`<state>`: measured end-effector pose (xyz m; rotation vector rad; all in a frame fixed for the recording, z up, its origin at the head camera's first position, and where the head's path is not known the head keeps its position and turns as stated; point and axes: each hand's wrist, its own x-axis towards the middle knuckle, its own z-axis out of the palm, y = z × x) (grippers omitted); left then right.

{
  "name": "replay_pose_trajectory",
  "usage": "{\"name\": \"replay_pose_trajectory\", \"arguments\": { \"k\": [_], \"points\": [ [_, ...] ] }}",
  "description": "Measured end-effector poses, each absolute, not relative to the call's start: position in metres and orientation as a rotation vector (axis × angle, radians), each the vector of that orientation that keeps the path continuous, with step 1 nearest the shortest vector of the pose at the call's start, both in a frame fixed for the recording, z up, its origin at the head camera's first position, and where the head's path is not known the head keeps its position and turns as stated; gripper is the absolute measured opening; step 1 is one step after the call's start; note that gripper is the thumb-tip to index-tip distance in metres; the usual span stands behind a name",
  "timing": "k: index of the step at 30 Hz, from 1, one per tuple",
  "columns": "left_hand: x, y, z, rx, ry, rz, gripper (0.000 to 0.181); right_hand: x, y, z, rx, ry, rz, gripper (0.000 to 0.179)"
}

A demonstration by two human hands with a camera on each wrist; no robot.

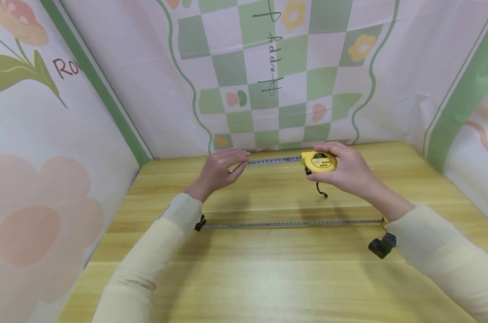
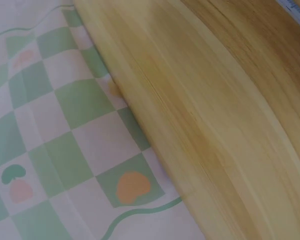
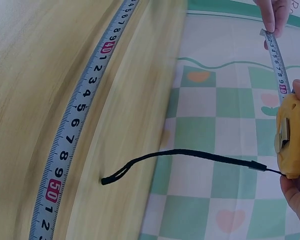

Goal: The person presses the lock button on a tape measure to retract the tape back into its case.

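Pinching the end of a silver metal tape (image 1: 274, 161), apparently mid-extension, the left hand (image 1: 219, 170) faces the right hand (image 1: 349, 169) gripping its rounded yellow case (image 1: 320, 163); further pulling likely needs steadiness.

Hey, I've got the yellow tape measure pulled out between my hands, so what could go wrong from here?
The short blade might spring back if your left hand loses its pinch on the end; I can't tell whether it's locked.
The loose black strap hanging from the yellow tape measure could snag.
Lowering your arms might knock the long blade stretched across the table.
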<state>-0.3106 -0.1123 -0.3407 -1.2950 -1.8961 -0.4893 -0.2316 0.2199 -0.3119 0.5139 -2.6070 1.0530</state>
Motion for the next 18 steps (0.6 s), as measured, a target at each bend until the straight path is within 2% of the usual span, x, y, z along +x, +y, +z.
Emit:
{"name": "replay_pose_trajectory", "arguments": {
  "k": [18],
  "points": [
    [-0.31, -0.099, -0.336, -1.314, -1.855, -0.504, 0.015, -0.232, 0.216, -0.313, 0.511, -2.59, 1.088, 0.071]
  ]
}}
